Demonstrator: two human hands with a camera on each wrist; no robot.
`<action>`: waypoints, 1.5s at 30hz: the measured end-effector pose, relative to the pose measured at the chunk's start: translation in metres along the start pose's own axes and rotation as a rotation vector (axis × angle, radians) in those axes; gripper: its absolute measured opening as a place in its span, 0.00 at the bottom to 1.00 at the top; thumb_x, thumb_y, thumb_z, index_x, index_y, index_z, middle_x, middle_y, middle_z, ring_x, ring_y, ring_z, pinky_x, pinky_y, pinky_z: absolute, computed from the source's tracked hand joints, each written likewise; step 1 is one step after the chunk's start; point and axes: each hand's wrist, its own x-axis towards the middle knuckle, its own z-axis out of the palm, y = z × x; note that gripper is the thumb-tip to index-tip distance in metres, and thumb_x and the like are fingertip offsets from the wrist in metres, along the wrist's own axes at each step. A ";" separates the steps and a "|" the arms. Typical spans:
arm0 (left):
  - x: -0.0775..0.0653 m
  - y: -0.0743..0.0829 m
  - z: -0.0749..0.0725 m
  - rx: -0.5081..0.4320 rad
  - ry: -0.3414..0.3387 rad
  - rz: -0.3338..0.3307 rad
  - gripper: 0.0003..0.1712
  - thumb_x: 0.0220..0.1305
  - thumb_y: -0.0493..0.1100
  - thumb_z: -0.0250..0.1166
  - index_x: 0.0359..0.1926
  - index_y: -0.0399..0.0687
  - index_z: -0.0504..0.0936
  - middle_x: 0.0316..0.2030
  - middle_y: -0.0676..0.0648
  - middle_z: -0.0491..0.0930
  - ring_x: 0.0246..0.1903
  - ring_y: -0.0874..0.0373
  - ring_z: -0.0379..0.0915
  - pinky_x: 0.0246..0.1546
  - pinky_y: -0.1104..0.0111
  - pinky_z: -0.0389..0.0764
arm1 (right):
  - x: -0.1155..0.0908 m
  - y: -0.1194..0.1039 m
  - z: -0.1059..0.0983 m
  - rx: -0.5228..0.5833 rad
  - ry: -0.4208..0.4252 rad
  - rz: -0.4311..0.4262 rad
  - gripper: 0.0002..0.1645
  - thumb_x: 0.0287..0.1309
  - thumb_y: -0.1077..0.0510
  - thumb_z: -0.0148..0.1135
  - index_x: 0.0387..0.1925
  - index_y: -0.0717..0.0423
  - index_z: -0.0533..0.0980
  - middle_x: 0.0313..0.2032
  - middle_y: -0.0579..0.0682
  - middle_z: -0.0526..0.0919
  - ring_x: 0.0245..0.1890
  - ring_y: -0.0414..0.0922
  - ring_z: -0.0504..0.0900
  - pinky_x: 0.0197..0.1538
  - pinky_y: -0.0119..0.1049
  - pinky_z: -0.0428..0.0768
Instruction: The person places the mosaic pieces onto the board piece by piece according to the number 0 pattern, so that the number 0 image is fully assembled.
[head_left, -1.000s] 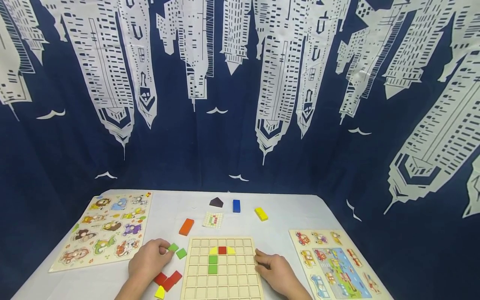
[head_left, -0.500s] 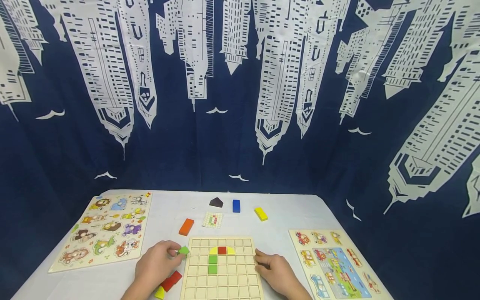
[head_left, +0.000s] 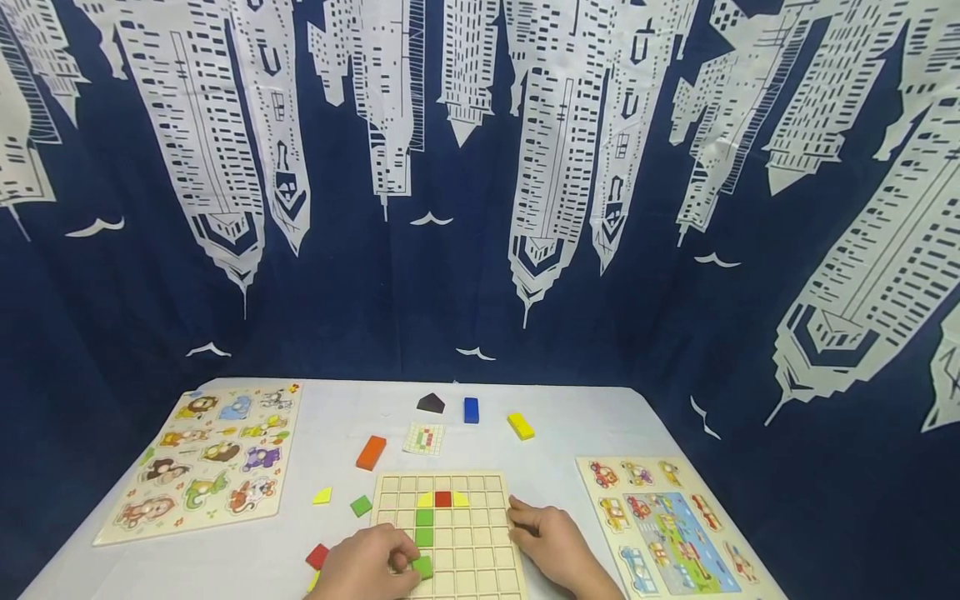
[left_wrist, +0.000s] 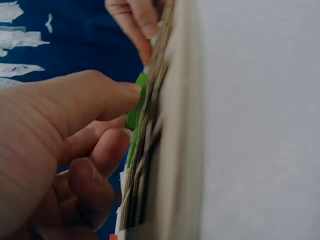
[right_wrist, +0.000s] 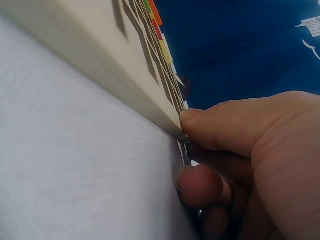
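Note:
My left hand (head_left: 369, 565) is over the lower left of a wooden grid board (head_left: 480, 557), pinching a green square tile (head_left: 423, 567) between thumb and finger. In the left wrist view that green tile (left_wrist: 135, 107) stands slightly tilted at the board's surface. Above it in the same column sit two green tiles (head_left: 424, 527). A red square tile (head_left: 443, 499) lies between two yellow rounded pieces (head_left: 461, 499) higher up. My right hand (head_left: 553, 540) grips the board's right edge, thumb on top and a finger below, as the right wrist view shows.
Left of the board lie a green tile (head_left: 362, 506), a yellow quarter-round piece (head_left: 322, 496) and a red tile (head_left: 317, 556). A pattern card (head_left: 423, 438), orange block (head_left: 371, 452), blue block (head_left: 471, 410) and yellow block (head_left: 521, 426) lie beyond. Picture puzzles (head_left: 187, 525) (head_left: 600, 500) flank them.
My left hand has picked up a green tile from the table's left and carried it right and nearer, onto the board. A yellow piece it covered now shows. My right hand stays at the edge.

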 end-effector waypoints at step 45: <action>0.003 -0.075 -0.086 -0.025 0.383 -0.467 0.17 0.64 0.52 0.70 0.50 0.50 0.89 0.37 0.52 0.87 0.32 0.59 0.79 0.28 0.66 0.71 | 0.002 -0.002 0.001 0.004 -0.001 0.011 0.20 0.63 0.53 0.70 0.54 0.58 0.84 0.64 0.54 0.80 0.64 0.58 0.80 0.65 0.59 0.73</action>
